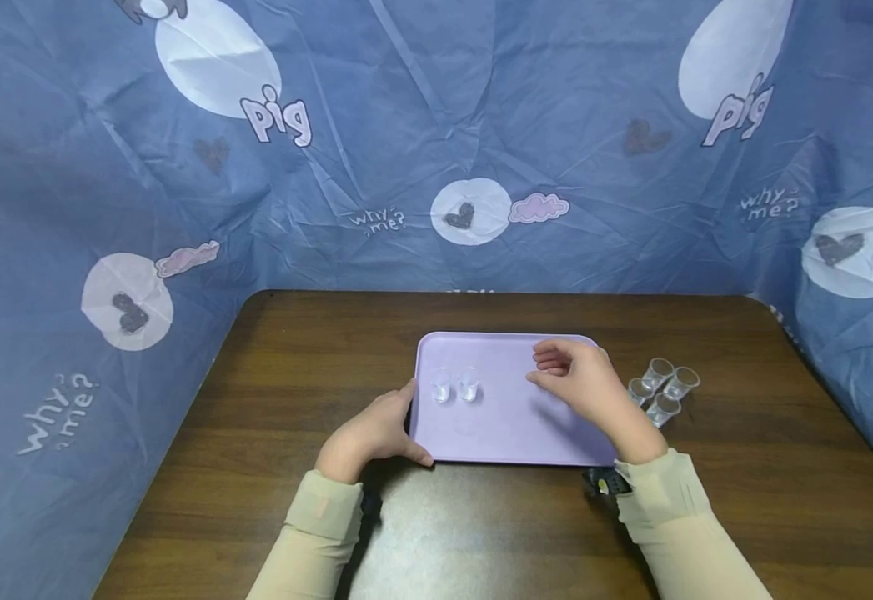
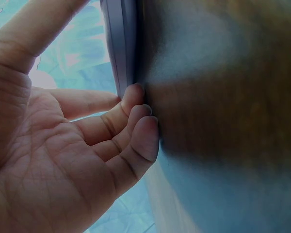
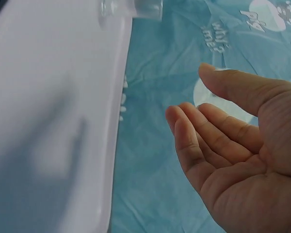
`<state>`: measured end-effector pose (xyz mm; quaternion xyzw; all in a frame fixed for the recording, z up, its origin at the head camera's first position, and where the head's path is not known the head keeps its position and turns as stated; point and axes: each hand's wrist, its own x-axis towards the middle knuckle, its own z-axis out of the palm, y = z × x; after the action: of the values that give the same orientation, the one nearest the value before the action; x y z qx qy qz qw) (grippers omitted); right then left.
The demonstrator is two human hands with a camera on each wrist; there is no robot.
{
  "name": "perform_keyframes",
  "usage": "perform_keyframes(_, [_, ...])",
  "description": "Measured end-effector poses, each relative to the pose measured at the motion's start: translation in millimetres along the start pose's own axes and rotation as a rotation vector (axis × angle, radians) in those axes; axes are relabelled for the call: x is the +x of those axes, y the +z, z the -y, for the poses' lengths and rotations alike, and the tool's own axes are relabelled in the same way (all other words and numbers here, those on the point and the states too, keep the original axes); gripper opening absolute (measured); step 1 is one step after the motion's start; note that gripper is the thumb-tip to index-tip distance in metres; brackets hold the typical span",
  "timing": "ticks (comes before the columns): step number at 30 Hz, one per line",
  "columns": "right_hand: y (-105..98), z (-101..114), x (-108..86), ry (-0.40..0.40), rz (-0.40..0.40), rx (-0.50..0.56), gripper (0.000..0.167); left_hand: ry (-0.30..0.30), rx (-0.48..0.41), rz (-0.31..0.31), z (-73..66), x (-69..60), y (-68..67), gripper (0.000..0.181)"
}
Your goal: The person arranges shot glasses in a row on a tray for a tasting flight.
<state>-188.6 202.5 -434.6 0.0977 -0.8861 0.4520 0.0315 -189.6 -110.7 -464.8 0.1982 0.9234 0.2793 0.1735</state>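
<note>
My left hand (image 1: 376, 425) is at the near left corner of a lilac tray (image 1: 511, 433). Its fingertips touch the tray's side, and the left wrist view shows the fingers (image 2: 145, 138) loosely bent at that edge. Two small clear cups, a left one (image 1: 442, 390) and a right one (image 1: 469, 388), stand side by side on the tray's left half. Over the right part of the tray hovers my right hand (image 1: 586, 379), thumb apart from the lightly bent fingers, holding nothing. In the right wrist view a clear cup (image 3: 148, 8) shows at the top edge.
Right of the tray, several clear cups stand close together on the brown wooden table (image 1: 316, 342), one being this cup (image 1: 681, 383); my right hand and forearm are near them. Blue printed cloth (image 1: 376, 167) hangs behind the table and at both sides.
</note>
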Motion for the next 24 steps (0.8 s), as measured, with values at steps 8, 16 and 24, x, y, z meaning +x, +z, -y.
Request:
perform_keyframes(8, [-21.2,-7.2,-8.2,-0.015,-0.059,-0.014,0.034,-0.016,0.003,0.009,0.1,-0.2,-0.5,0.129])
perform_keyframes(16, [-37.1,-12.4,-21.2,-0.013,-0.111,-0.001,0.035,-0.005,0.001,0.005,0.7,0.6,0.2,0.128])
perform_keyframes(24, [-50.9,-20.7,-32.4,-0.009,-0.149,-0.035,0.035,-0.001,-0.01,-0.001,0.3,0.2,0.0,0.127])
